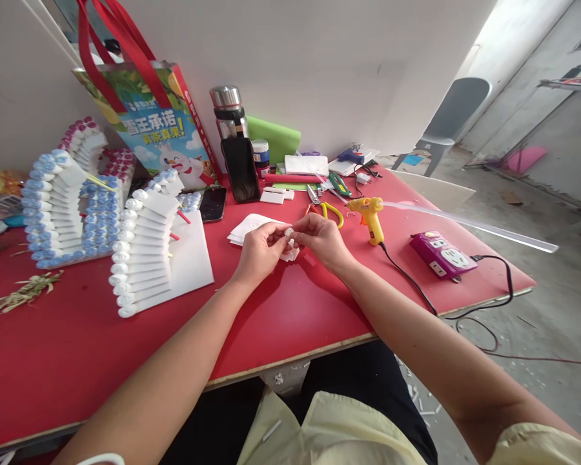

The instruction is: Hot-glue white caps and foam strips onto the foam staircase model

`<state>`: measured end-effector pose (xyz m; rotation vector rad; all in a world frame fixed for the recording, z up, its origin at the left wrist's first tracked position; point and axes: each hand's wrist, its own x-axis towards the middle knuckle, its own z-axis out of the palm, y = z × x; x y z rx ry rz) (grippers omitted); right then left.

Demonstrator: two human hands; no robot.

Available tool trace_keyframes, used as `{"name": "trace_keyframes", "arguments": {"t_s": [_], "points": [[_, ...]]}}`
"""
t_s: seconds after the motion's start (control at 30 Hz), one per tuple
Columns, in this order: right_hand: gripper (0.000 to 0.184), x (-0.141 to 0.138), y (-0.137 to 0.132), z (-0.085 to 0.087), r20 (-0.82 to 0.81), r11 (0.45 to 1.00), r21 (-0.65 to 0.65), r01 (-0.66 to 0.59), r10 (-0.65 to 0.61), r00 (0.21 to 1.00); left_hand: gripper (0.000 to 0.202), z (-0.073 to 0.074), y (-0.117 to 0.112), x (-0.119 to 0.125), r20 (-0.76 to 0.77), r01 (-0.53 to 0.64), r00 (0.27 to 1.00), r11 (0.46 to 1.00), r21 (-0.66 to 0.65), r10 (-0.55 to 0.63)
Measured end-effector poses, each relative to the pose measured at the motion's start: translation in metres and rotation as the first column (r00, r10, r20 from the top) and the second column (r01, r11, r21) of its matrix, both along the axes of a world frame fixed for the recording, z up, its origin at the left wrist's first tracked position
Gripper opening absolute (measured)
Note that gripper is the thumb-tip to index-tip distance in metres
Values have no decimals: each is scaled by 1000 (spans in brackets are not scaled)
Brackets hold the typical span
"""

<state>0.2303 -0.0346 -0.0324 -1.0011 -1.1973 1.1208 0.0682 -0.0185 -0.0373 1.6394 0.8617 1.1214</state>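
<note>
Pinching a small white piece (290,234) left of the yellow glue gun (372,218), using left hand (262,250) farther out and right hand (325,244) nearer.

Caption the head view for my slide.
Left hand and right hand hold a white piece over a red table, glue gun at right.

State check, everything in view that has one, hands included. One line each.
Left hand: pinching white piece
Right hand: pinching same piece
Glue gun: set down, cord attached
Clear stick: extending from gun's rear
Power strip: cord attached
Thermos: upright, capped
Propped phone: upright, screen dark
Flat phone: lying, screen dark
Bag: upright, handles raised
</note>
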Motion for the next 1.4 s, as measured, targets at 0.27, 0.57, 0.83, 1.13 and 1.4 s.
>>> {"name": "trace_keyframes", "arguments": {"t_s": [0.27,0.57,0.83,1.13,1.4], "points": [[37,4,0,3,87,999,14,-36,35,996,38,9,-1,-1,-59,11,998,999,-49,-14],[22,10,2,6,62,996,72,55,-59,996,35,17,4,-12,236,205,965,895,-396,-117],[35,12,-2,10,-57,979,-90,-184,180,982,20,17,8,-22,388,464,874,741,-485,-293],[36,19,-6,15,33,905,-70,-420,423,905,18,14,11,-31,486,569,817,570,-593,-310],[35,22,-4,16,111,881,-68,-467,472,874,6,17,10,-28,542,599,798,442,-668,-261]]}}
